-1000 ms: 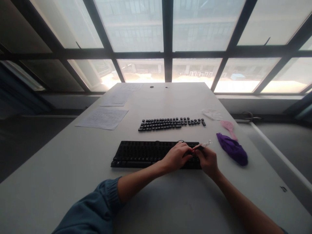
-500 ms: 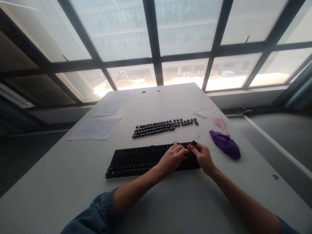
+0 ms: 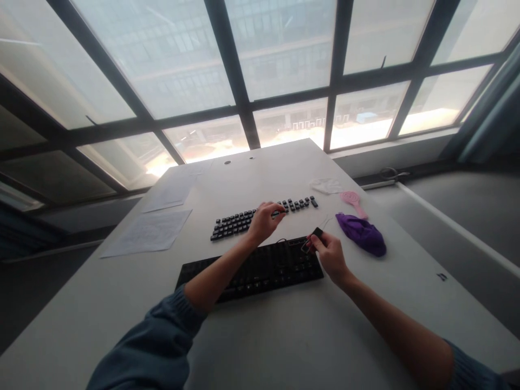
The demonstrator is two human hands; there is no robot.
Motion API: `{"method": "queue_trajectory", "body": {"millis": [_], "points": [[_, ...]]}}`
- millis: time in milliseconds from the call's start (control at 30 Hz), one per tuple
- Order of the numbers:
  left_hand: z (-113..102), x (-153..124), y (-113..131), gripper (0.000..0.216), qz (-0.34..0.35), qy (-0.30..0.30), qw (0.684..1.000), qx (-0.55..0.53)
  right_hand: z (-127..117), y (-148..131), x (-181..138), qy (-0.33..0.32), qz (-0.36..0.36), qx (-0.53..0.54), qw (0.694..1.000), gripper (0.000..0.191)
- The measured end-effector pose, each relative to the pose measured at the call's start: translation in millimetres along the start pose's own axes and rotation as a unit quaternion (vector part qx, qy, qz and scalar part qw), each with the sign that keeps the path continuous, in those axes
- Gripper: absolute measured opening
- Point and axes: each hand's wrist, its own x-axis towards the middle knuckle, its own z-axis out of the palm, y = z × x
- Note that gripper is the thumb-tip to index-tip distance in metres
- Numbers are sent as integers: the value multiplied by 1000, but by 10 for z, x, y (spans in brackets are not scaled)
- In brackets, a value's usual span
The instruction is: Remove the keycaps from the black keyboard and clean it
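Note:
My left hand (image 3: pixel 266 221) is above the rows of loose black keycaps (image 3: pixel 231 225), thumb and fingertips pinched on what looks like a dark keycap. It hides the middle of those rows. Over the right end of the black keyboard (image 3: pixel 268 271), my right hand (image 3: pixel 331 254) grips a keycap puller (image 3: pixel 317 232) with a dark handle and thin wire loops at its ends. Much of the keyboard shows no keycaps on it, though its surface is dark and hard to make out. My left forearm covers part of its left side.
To the right lie a purple cloth pouch (image 3: pixel 361 234), a pink hairbrush (image 3: pixel 352 203) and a clear plastic bag (image 3: pixel 326 186). Papers (image 3: pixel 148 233) rest at the left of the white table (image 3: pixel 300 336). A small dark piece (image 3: pixel 442 277) is near the right edge.
My left hand has left the keyboard's right end and moved up and left to the loose keycaps. My right hand stays over the keyboard with the puller. The view has tilted and shifted slightly.

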Motion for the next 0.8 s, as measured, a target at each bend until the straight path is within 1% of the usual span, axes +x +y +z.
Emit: {"method": "queue_trajectory", "body": {"millis": [67, 133, 233, 300, 433, 633, 733, 800], "points": [[118, 131, -182, 6, -1, -17, 998, 53, 1, -8, 1, -2, -3, 2, 1000, 30], [252, 177, -313, 7, 2, -39, 995, 97, 3, -25, 3, -2, -5, 5, 1000, 30], [413, 153, -420, 8, 7, -60, 988, 144, -4, -58, 12, 0, -7, 12, 1000, 29], [469, 129, -451, 8, 12, -70, 984, 162, -13, -72, 19, 2, -7, 12, 1000, 29], [493, 125, -478, 9, 18, -81, 980, 180, -32, -73, 26, 1, -4, 6, 1000, 30], [476, 143, -495, 9, 5, -65, 980, 187, -40, -56, 33, -8, -7, 6, 1000, 30], [432, 152, -445, 9, -10, -58, 982, 178, -50, -37, 44, -18, -12, 4, 1000, 29], [370, 141, -365, 14, -19, -37, 985, 170, -64, -27, 46, -39, -20, -6, 999, 28]]}}
